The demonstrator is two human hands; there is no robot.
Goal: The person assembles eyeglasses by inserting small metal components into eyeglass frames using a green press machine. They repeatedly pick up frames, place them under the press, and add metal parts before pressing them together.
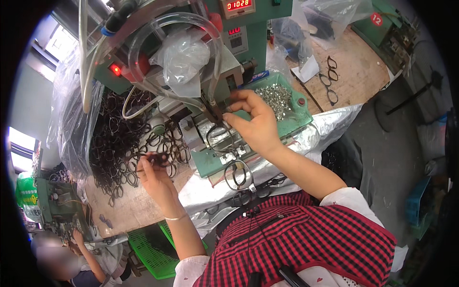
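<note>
- While the right hand [256,122] reaches forward, its fingers pinch an eyeglass frame [219,136] at the green machine [248,28].
- Left hand [155,174], wrist bent, grips another frame [160,158] beside the frame pile [119,148].

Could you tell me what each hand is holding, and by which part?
Right hand pinches a dark eyeglass frame at its top; left hand grips another frame by one end.

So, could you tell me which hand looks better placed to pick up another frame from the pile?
Probably the left hand: it already touches the dark frame pile, while the right hand holds a frame at the machine.
</note>
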